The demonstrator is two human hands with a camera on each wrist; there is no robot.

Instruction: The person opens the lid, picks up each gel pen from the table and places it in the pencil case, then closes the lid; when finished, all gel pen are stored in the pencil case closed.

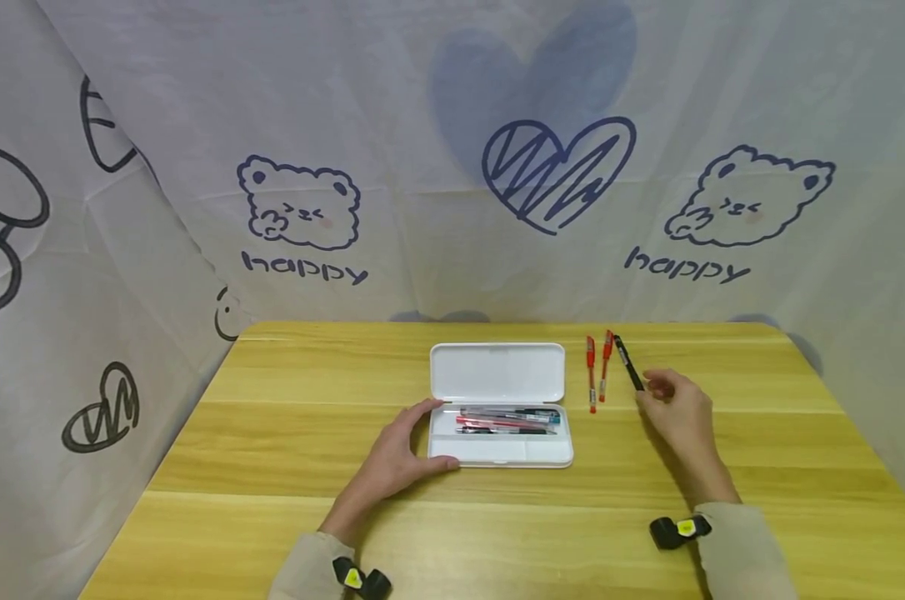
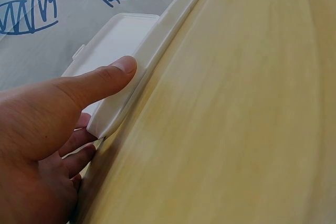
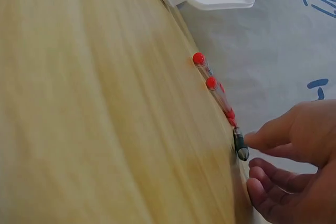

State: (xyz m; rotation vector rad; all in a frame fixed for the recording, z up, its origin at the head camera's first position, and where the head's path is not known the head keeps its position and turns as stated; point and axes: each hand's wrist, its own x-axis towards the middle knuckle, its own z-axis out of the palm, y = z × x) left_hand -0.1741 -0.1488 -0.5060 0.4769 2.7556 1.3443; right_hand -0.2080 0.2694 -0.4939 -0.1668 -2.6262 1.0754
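Note:
A white pencil case (image 1: 501,457) lies open on the wooden table, its lid (image 1: 497,372) folded back. Several pens (image 1: 505,422) lie in its long rear compartment. My left hand (image 1: 397,454) grips the case's left end, thumb on the front edge and fingers around the side. To the right of the case, a black pen (image 1: 628,362) lies slanted, its near end at my right hand (image 1: 680,414). In the right wrist view, the thumb is right at the pen's tip and the other fingers are spread apart from it, loosely bent.
Two red pens, one on the left (image 1: 591,375) and one on the right (image 1: 606,365), lie between the case and the black pen. Behind the table (image 1: 287,400) hangs a pale printed cloth (image 1: 422,208), which also covers the left side.

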